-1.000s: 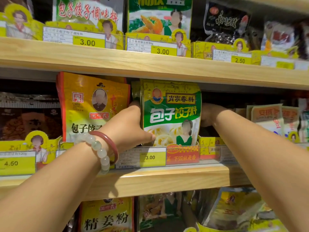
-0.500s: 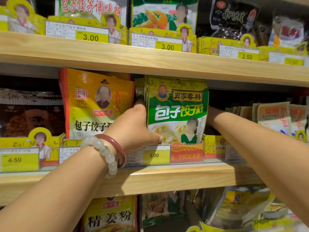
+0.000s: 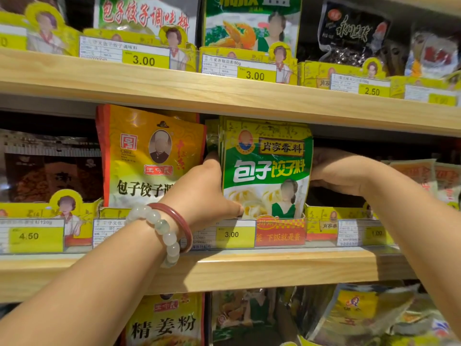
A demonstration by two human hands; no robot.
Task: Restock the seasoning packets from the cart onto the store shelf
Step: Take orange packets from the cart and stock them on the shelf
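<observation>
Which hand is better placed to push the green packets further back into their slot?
Left, probably. The left hand already grips the front of the green packets, thumb across the face. The right hand lies behind them, mostly hidden.

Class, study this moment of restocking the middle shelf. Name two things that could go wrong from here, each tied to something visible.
1. The green seasoning packets stand as a loose stack, gripped only at their side edges by the left hand and the right hand; on release the front ones may tip forward over the low price rail.
2. The left hand sits tight against the orange packet, which leans; withdrawing could drag or topple it.
</observation>
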